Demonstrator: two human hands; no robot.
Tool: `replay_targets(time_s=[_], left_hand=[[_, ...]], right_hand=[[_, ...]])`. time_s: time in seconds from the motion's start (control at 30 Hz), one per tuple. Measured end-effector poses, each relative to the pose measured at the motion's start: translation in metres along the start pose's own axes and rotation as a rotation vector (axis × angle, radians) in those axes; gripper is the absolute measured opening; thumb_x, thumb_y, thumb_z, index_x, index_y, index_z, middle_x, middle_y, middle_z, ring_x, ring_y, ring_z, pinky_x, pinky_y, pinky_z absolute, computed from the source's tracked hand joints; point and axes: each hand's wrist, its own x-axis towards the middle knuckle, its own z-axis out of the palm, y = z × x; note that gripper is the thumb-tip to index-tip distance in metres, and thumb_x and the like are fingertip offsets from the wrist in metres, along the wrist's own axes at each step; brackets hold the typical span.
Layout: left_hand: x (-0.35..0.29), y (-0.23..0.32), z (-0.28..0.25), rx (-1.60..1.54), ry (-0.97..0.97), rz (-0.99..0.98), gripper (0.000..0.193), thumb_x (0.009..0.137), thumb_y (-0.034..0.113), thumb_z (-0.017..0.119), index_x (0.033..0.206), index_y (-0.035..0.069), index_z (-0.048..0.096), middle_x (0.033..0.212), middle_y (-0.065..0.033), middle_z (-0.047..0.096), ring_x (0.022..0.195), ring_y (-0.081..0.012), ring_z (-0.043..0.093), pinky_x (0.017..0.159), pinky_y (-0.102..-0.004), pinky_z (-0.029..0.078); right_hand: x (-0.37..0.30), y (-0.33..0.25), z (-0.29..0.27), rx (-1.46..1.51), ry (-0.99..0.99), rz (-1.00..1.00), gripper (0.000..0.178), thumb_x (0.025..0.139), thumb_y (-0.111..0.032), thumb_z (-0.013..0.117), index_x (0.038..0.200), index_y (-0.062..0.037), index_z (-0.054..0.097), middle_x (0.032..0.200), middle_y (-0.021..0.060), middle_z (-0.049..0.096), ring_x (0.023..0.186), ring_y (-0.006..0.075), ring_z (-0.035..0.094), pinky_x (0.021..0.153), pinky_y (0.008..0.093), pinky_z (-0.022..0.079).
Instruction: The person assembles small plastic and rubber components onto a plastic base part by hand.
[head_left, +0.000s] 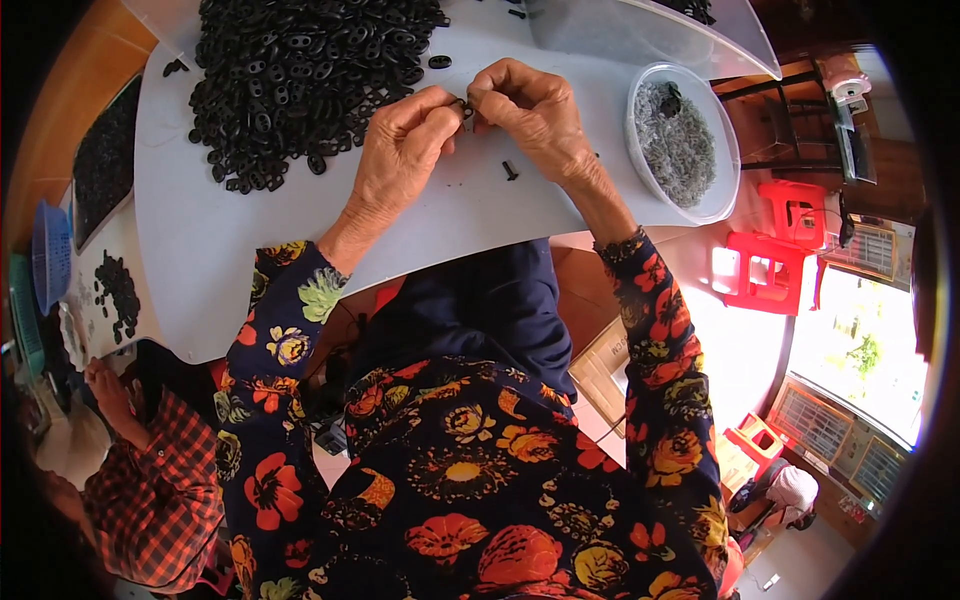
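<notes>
Clock reference: directions are read from the meeting point of the hands, with 12 at the upper edge.
Left hand [405, 145]: held over the tabletop [450, 218], its forearm extended from between 7 and 8 o'clock, its wrist bent inward.
Left fingers: thumb and forefinger are pinched together on a small dark piece [466, 109]; the others are curled.
Right hand [535, 118]: arched, knuckles raised, its forearm extended from between 4 and 5 o'clock.
Right fingers: thumb and forefinger are closed on the same piece from the opposite side.
Small dark piece: held between both sets of fingertips, its full shape hidden.
Black pile [290, 90]: two-holed pieces are heaped at 9 o'clock.
Black pin [511, 171]: laid at 5 o'clock, untouched.
Clear tub [732, 165]: placed near 3 o'clock, filled with pale translucent bits.
</notes>
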Motion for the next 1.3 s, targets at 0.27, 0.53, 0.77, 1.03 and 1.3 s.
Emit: replay_targets(time_s=[0.27,0.53,0.77,1.03,1.3], left_hand=[[0.001,-0.001,-0.004,-0.003,0.008,-0.042,0.017,0.086,0.016,0.056,0.074,0.004,0.058,0.060,0.0033,0.047,0.059,-0.0049,0.043,0.054,-0.0217,0.035],[0.001,0.001,-0.004,0.018,0.003,-0.027,0.017,0.085,0.014,0.056,0.071,0.005,0.057,0.059,0.0039,0.046,0.059,-0.0049,0.043,0.054,-0.0217,0.036],[0.002,0.000,-0.004,0.041,0.003,-0.042,0.016,0.084,0.014,0.055,0.073,0.004,0.058,0.061,0.0036,0.048,0.060,-0.0053,0.045,0.054,-0.0219,0.036],[0.002,-0.001,-0.002,-0.007,0.014,-0.025,0.016,0.084,0.013,0.055,0.071,0.003,0.055,0.062,0.0042,0.046,0.060,-0.0045,0.042,0.054,-0.0219,0.035],[0.001,0.001,-0.001,0.023,0.026,-0.019,0.016,0.084,0.012,0.054,0.072,0.002,0.054,0.063,0.0038,0.045,0.060,-0.0053,0.041,0.054,-0.0222,0.036]], right_hand=[[0.002,0.003,-0.001,0.172,-0.014,0.073,0.012,0.089,-0.009,0.063,0.092,0.0022,0.066,0.079,0.0032,0.065,0.069,0.0087,0.060,0.069,0.0234,0.051],[0.003,0.004,-0.001,0.208,-0.027,0.071,0.012,0.089,-0.012,0.065,0.092,-0.0001,0.066,0.080,0.0021,0.064,0.069,0.0090,0.059,0.068,0.0226,0.050],[0.005,0.006,0.000,0.281,-0.029,0.041,0.010,0.089,-0.010,0.064,0.094,-0.0017,0.062,0.081,0.0010,0.062,0.069,0.0094,0.057,0.066,0.0226,0.049],[0.003,0.005,0.011,0.296,0.136,0.030,0.007,0.087,-0.007,0.066,0.090,-0.0027,0.061,0.077,0.0016,0.061,0.066,0.0087,0.055,0.063,0.0216,0.047],[0.000,0.004,0.019,0.229,0.219,0.005,0.009,0.085,-0.006,0.069,0.088,-0.0027,0.062,0.075,0.0004,0.061,0.064,0.0075,0.054,0.061,0.0208,0.045]])
